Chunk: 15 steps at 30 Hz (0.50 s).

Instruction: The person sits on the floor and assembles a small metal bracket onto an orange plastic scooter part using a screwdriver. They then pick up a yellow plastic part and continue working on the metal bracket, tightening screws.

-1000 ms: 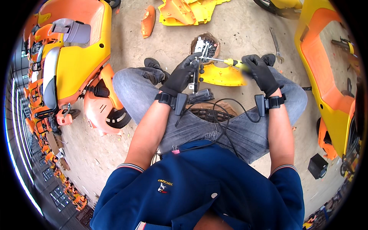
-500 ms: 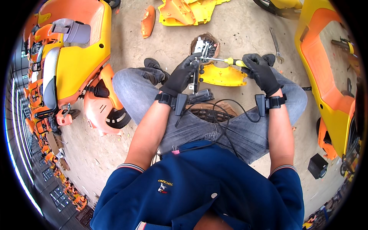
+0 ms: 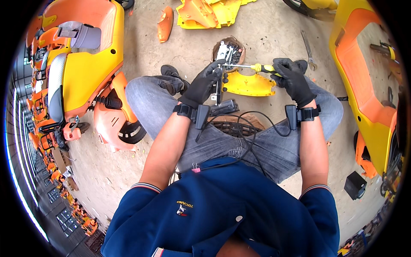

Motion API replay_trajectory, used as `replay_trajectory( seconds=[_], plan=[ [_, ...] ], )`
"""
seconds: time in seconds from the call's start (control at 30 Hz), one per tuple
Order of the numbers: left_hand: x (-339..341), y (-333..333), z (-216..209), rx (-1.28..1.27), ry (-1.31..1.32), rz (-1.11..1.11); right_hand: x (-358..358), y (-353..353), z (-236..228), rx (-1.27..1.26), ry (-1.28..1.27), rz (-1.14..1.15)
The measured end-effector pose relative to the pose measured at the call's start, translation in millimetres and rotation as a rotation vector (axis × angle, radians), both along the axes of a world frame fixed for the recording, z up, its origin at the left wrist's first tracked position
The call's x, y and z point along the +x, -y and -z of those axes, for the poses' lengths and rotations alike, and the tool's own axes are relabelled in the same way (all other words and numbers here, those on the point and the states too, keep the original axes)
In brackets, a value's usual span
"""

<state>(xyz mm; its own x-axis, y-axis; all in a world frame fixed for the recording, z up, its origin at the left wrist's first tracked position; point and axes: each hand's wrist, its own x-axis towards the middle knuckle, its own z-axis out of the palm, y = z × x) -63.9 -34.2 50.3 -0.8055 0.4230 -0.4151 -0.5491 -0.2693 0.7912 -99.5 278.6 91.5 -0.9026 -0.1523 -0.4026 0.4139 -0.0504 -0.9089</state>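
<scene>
My right hand [image 3: 293,81], in a black glove, is closed round the handle end of a screwdriver [image 3: 262,68] with a yellow and black handle. Its metal shaft points left, and the tip meets the upper part of a narrow metal and black bracket [image 3: 218,88]. Gripping that bracket is my gloved left hand [image 3: 203,84], its fingers near the screwdriver tip. A curved yellow plastic panel [image 3: 249,84] lies just right of the bracket; I cannot tell whether the two are joined. Just beyond, a round container [image 3: 243,55] holds metal parts and dark small pieces.
A wrench [image 3: 308,50] lies on the floor at the far right. Yellow-orange scooter bodies stand at left [image 3: 87,81] and right [image 3: 364,90]. An orange plastic piece [image 3: 165,25] and yellow panels [image 3: 231,18] lie ahead. Black cables [image 3: 249,143] cross my lap.
The fingers of my right hand have shifted on the screwdriver handle, and the handle appears turned. My left hand and the bracket stay in place.
</scene>
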Motion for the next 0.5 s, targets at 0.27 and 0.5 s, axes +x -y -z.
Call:
replay_trajectory(
  seconds=[0.27,0.5],
  plan=[
    [0,0,-1,-0.01,0.005,0.003,-7,-22,10,0.041,0.039,-0.222],
    [1,-1,0,-0.034,-0.001,0.012,-2,-16,16,0.054,-0.252,-0.145]
  ],
)
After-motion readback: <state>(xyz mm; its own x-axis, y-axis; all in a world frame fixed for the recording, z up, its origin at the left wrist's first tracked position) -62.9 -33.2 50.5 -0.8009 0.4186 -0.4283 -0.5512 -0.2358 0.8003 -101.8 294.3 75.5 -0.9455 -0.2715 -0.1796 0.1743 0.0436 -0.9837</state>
